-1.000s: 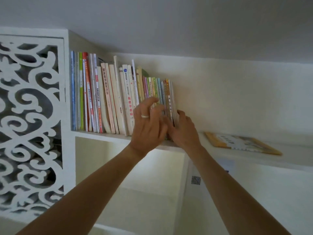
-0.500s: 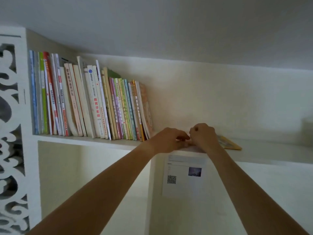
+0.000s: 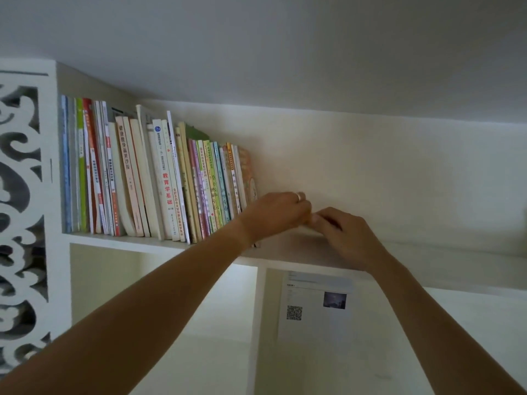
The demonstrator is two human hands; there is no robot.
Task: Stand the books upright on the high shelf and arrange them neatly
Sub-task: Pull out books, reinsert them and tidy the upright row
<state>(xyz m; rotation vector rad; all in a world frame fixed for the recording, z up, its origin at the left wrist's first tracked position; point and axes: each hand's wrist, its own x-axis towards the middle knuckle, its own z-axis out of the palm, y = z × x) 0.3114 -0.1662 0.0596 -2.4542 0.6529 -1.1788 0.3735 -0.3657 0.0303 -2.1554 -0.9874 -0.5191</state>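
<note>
multicoloured books (image 3: 159, 181), white shelf (image 3: 427, 255), white scrollwork panel (image 3: 22, 212)

Readable: red Chinese chars "教育学基础" down spine of tall white paperback book (image 3: 166, 181), w/ a round blue logo at spine top, in the standing row. Cream-spined book (image 3: 125, 161) to its left has red chars, approx "健康", rest too blurred. White paper sheet (image 3: 316, 306) stuck below shelf: black QR code, small dark photo; its print illegible.
</note>
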